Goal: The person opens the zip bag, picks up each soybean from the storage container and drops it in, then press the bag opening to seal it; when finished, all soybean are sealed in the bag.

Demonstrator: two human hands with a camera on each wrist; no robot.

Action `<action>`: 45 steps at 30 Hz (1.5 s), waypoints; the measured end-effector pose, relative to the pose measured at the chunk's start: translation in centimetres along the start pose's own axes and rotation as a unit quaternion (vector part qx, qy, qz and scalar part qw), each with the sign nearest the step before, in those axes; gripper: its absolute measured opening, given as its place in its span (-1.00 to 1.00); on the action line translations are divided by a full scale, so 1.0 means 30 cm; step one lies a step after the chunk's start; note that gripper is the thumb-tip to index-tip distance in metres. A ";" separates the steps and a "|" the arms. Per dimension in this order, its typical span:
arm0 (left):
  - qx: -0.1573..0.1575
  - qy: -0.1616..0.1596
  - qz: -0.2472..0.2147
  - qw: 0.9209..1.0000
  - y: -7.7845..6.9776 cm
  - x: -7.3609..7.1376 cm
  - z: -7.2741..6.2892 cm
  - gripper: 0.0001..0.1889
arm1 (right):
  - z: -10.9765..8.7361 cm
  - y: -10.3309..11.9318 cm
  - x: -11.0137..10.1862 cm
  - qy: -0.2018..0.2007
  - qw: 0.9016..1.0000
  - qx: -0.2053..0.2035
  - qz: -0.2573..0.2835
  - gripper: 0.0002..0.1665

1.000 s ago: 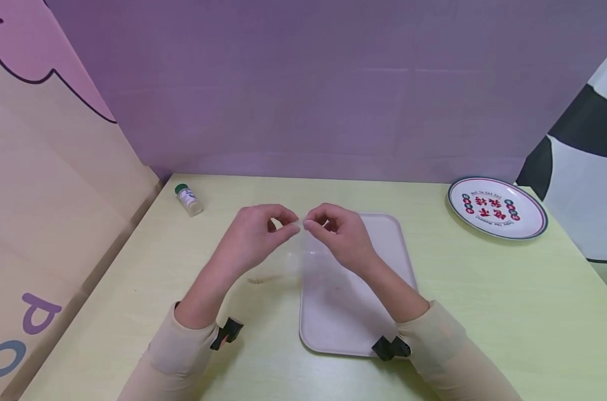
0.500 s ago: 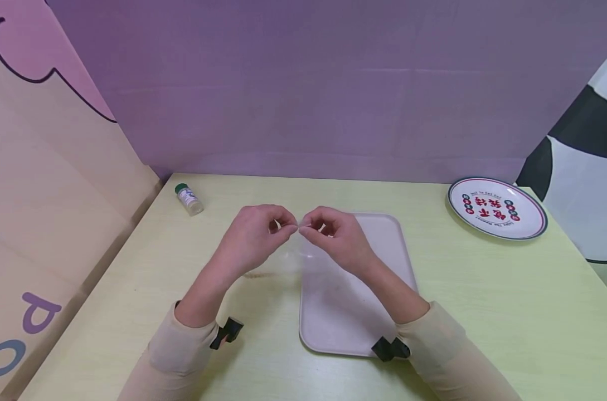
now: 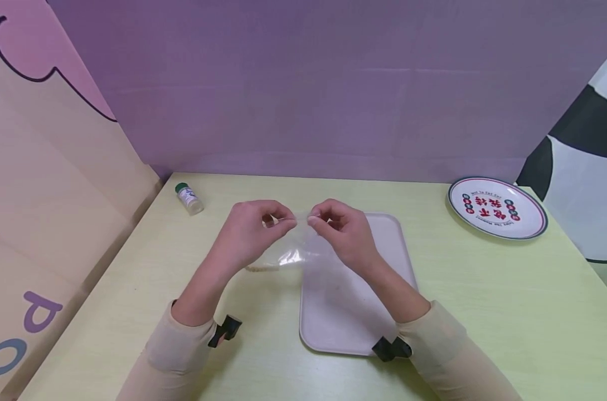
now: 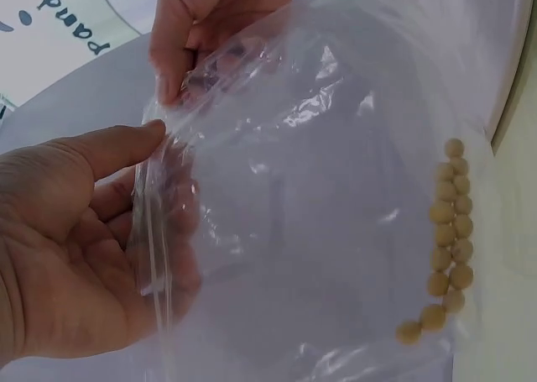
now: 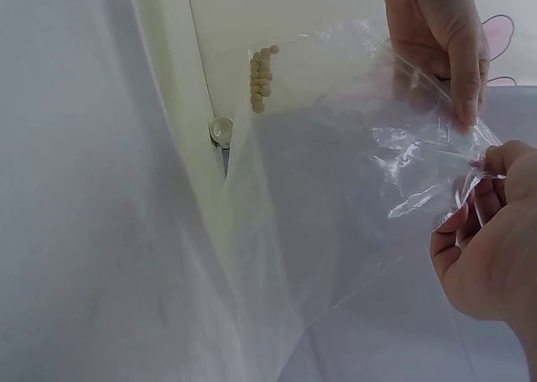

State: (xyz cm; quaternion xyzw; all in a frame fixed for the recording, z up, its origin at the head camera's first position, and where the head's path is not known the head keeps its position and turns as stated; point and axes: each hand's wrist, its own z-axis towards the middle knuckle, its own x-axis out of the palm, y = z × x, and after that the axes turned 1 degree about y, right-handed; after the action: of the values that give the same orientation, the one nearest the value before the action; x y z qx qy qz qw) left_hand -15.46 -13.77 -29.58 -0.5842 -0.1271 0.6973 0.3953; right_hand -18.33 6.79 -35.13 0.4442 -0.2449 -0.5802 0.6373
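Between the two hands hangs a clear plastic bag [image 3: 290, 257] with a zip-like strip along its upper edge. Several round tan beans [image 4: 453, 222] lie lined up along the bag's bottom, and the right wrist view has the same beans [image 5: 261, 80] at upper left. My left hand [image 3: 258, 231] pinches the bag's upper edge between thumb and fingers. Close by, my right hand [image 3: 345, 236] pinches that edge too, a small gap from the left fingertips. In the right wrist view, the right hand's fingers [image 5: 495, 168] crumple the film.
Below the right hand lies a pale rectangular tray [image 3: 353, 312] on the light table [image 3: 484, 312]. A small green-capped bottle [image 3: 190, 200] lies at the back left. At the back right rests a white oval plate [image 3: 496, 209] with red lettering. Behind rises a purple wall [image 3: 303, 89].
The fingertips came together half a second ago and have since drawn slightly apart and up. The bag's film and its bottom edge show more plainly now. Bottle, tray and plate stay put.
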 end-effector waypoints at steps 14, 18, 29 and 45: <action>0.023 -0.012 0.007 1.000 -0.007 0.000 -0.006 -0.95 | 0.001 -0.003 -0.004 0.019 1.000 -0.007 0.004 -0.97; 0.010 -0.012 -0.012 1.000 -0.003 -0.005 -0.006 -0.92 | 0.002 0.003 -0.009 0.004 1.000 -0.011 0.003 -0.97; -0.024 0.015 -0.015 0.999 -0.007 -0.023 -0.010 -0.94 | -0.001 -0.007 -0.012 -0.009 0.999 0.010 0.048 -0.95; -0.038 0.004 -0.041 0.998 0.000 -0.029 -0.010 -0.91 | 0.000 -0.005 -0.019 -0.016 0.998 -0.006 0.063 -0.93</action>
State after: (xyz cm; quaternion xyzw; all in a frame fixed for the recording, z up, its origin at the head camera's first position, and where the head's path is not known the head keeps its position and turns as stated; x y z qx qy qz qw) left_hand -15.19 -14.46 -29.03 -0.5963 -0.1758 0.6725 0.4015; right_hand -18.53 7.33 -35.14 0.4149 -0.2795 -0.5476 0.6708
